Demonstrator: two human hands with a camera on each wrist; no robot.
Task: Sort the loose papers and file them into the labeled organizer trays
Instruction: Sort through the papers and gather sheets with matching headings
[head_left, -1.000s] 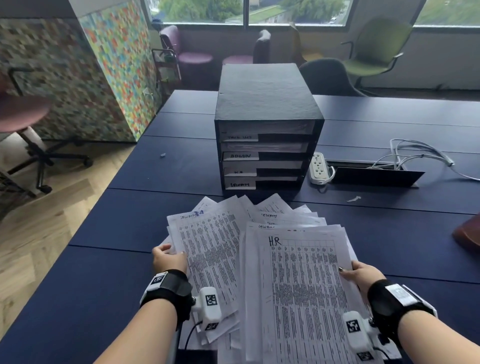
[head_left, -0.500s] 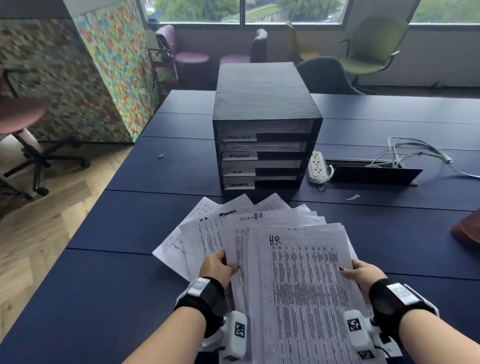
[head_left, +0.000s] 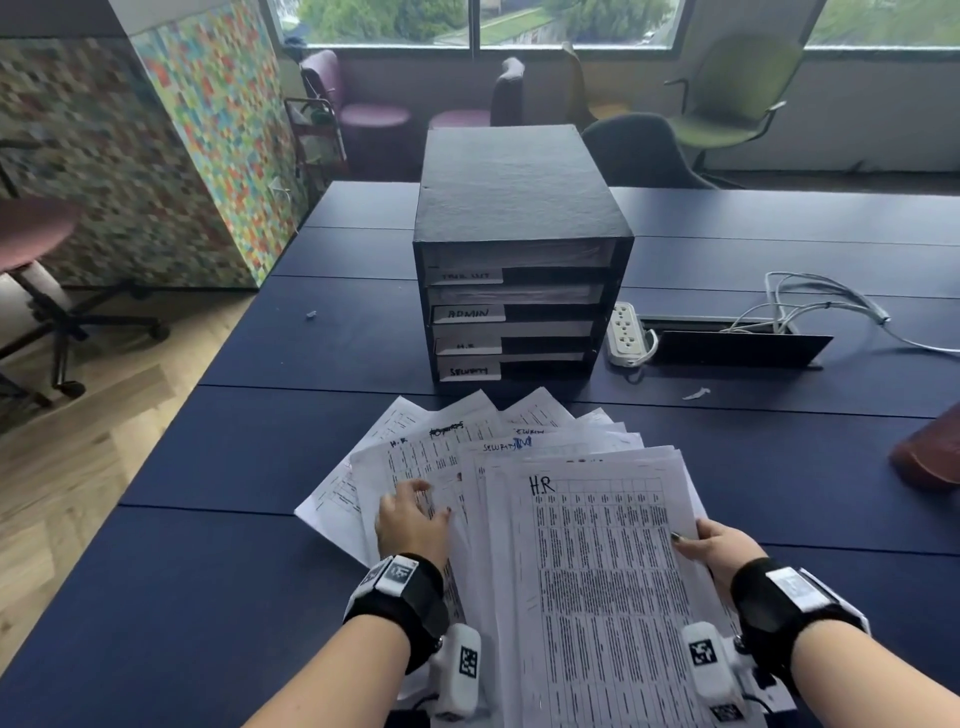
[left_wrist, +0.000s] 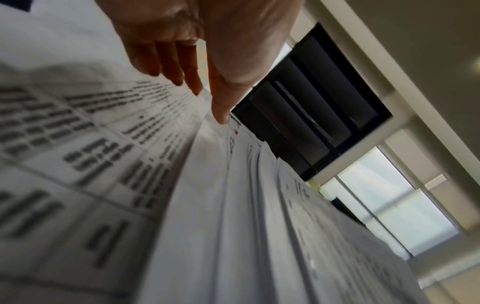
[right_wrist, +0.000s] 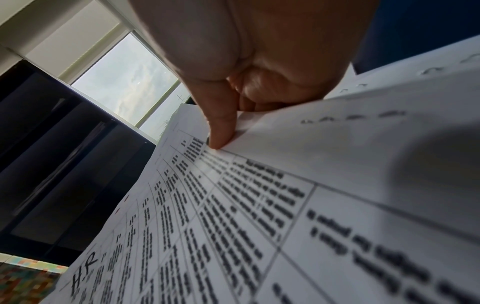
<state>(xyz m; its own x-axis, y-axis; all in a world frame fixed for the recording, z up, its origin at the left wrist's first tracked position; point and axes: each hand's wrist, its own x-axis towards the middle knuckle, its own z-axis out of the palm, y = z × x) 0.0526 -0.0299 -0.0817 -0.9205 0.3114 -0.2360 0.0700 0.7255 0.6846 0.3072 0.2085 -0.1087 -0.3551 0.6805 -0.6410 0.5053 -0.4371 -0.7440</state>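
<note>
A fanned pile of loose printed papers (head_left: 519, 467) lies on the dark blue table in front of a black organizer (head_left: 519, 260) with labeled trays; labels ADMIN (head_left: 467, 313) and SECURITY (head_left: 467, 371) are readable. The top sheet (head_left: 602, 571) is marked H.R. My right hand (head_left: 711, 551) pinches the right edge of that top stack, thumb on top (right_wrist: 221, 131). My left hand (head_left: 413, 519) lies flat with straight fingers (left_wrist: 192, 82) pressing on the fanned sheets to the left, where sheets marked H.R and SECURITY show.
A white power strip (head_left: 626, 332) and loose white cables (head_left: 810, 306) lie right of the organizer by an open cable hatch (head_left: 737, 345). A brown object (head_left: 930, 457) sits at the table's right edge. Chairs stand beyond the table and at left.
My left hand has moved right from the pile's left edge onto the fanned sheets, which have spread further out to the left. The right hand has kept its hold.
</note>
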